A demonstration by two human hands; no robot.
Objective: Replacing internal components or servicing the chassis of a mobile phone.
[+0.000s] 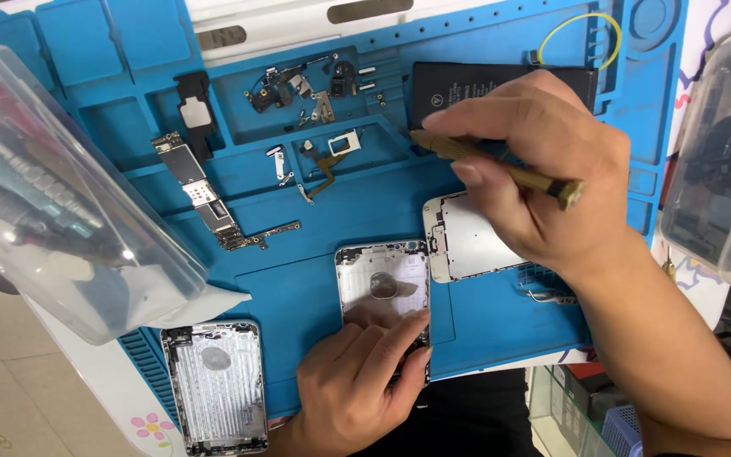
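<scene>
My left hand point(357, 381) rests on the lower end of a silver phone back housing point(382, 283) that lies on the blue repair mat point(298, 288), fingers pressing its lower edge. My right hand point(543, 169) hovers over the mat's right side and grips a brass-coloured tool point(501, 165), its tip pointing left near a black battery point(475, 85). Under that hand lies a white phone screen frame point(463, 241). A second empty silver housing point(216, 385) lies at the mat's lower left corner.
A long logic board point(200, 195), a black speaker part point(194, 110), a SIM tray point(344, 144) and several small brackets and flex cables sit in the mat's recesses. Clear plastic boxes stand at left point(52, 195) and right point(721, 152). A yellow ring point(581, 38) lies top right.
</scene>
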